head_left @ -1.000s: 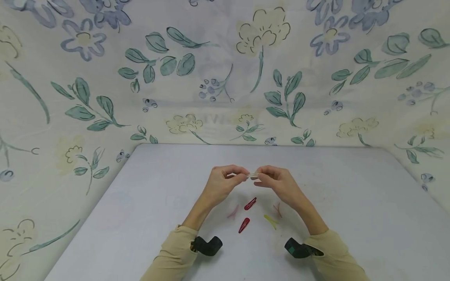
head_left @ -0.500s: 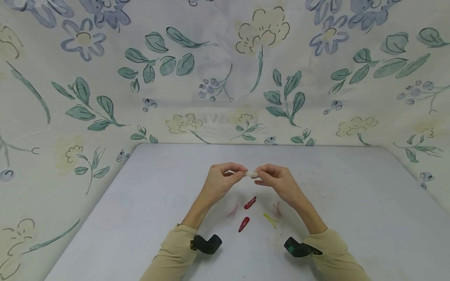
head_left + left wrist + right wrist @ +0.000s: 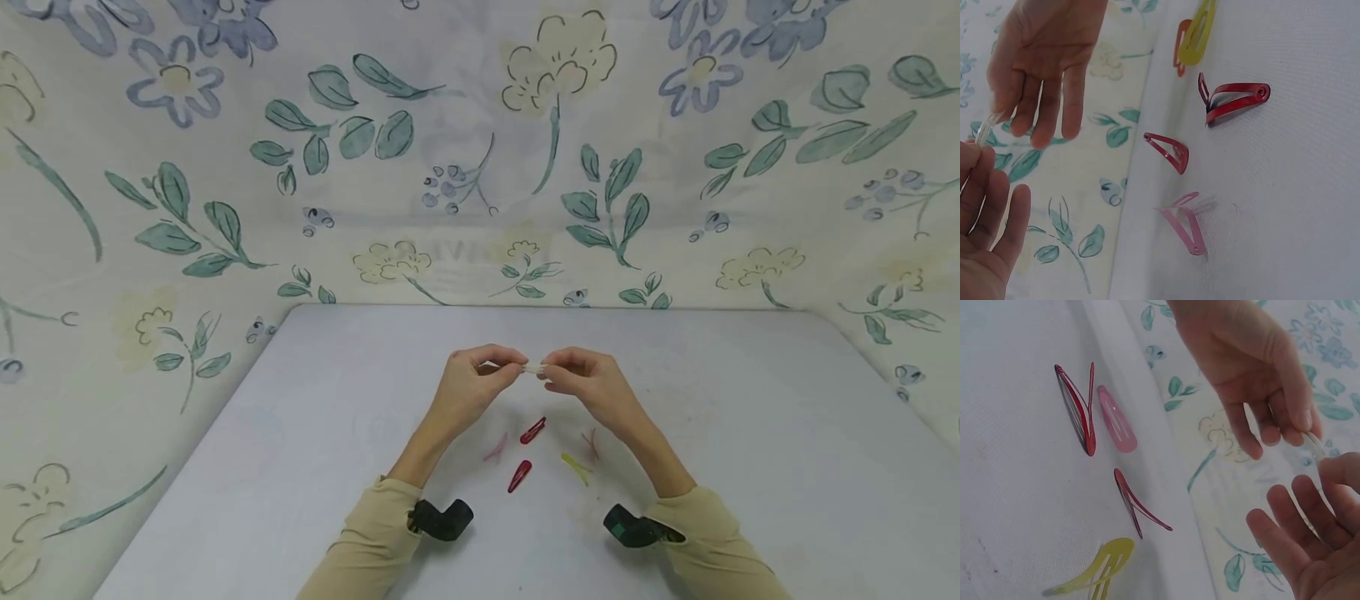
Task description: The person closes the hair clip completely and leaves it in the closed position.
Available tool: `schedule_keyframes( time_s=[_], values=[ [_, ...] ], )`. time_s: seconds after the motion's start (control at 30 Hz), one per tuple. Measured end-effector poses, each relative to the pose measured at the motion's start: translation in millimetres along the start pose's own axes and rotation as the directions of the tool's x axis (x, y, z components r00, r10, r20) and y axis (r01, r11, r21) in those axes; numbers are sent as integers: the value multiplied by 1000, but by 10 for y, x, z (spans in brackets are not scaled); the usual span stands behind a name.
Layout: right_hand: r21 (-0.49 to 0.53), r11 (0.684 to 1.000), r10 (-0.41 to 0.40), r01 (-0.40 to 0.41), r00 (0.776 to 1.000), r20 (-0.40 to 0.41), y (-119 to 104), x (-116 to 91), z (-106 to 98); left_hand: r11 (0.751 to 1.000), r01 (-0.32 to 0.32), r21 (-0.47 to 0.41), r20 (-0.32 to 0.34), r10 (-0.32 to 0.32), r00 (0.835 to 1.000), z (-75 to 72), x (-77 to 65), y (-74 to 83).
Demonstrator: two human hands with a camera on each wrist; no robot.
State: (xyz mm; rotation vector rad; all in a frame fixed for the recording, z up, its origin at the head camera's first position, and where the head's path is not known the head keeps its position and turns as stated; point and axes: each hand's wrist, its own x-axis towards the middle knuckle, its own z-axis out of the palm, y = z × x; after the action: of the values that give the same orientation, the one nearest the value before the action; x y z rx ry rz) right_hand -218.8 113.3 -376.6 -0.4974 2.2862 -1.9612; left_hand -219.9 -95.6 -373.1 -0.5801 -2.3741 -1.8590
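Observation:
Above the far half of the white table, both hands pinch a small whitish snap hair clip (image 3: 533,368) between them. My left hand (image 3: 480,379) grips one end with thumb and fingertips; my right hand (image 3: 592,379) pinches the other end. In the left wrist view the clip (image 3: 986,128) looks pale, bent and partly covered by the fingertips. Below the hands lie two dark red snap clips (image 3: 533,431), a pink clip (image 3: 496,448), a yellow clip (image 3: 576,468) and an orange-red clip (image 3: 591,444). Most of these stand sprung apart in the wrist views.
The white table (image 3: 300,467) spreads out on either side of the arms. A floral cloth (image 3: 465,167) rises behind it and at the sides. Black wrist cameras (image 3: 444,520) are strapped at the beige sleeves.
Both hands stay close together and rise very slightly. The whitish hair clip turns between the fingertips, showing broader half a second ago and narrower now. The clips on the table have not moved.

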Motion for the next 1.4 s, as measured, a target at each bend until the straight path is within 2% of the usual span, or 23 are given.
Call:
schedule_keyframes(
  time_s=[0.3, 0.4, 0.53, 0.73, 0.87, 1.03, 1.23, 1.4],
  values=[
    [-57, 998, 20, -20, 1000, -6, -4, -14, 14, 996, -7, 87, 8, 6, 1000, -10, 9, 1],
    [-148, 989, 17, -19, 1000, -14, -18, 13, 24, 989, -20, 144, 6, 20, 1000, -31, 31, 1],
    [-281, 960, 8, -12, 1000, -13, -40, 95, 22, 970, -45, 238, 10, 44, 999, -62, 110, -12],
    [-370, 929, 26, -20, 1000, 10, -69, 291, -3, 941, -82, 327, 24, 78, 997, -94, 276, -38],
    [-381, 921, 88, -86, 996, -11, -59, 433, -18, 922, -75, 379, 35, 66, 997, -104, 404, -49],
    [-394, 907, 148, -151, 988, -39, -1, 570, -1, 914, -49, 403, 41, 35, 999, -125, 530, -136],
    [-446, 872, 202, -203, 978, -49, 64, 691, 86, 914, 43, 402, 33, -62, 998, -150, 568, -268],
    [-507, 839, 185, -195, 980, -71, 80, 735, 147, 909, 79, 409, 23, -97, 995, -156, 576, -331]
  ],
)
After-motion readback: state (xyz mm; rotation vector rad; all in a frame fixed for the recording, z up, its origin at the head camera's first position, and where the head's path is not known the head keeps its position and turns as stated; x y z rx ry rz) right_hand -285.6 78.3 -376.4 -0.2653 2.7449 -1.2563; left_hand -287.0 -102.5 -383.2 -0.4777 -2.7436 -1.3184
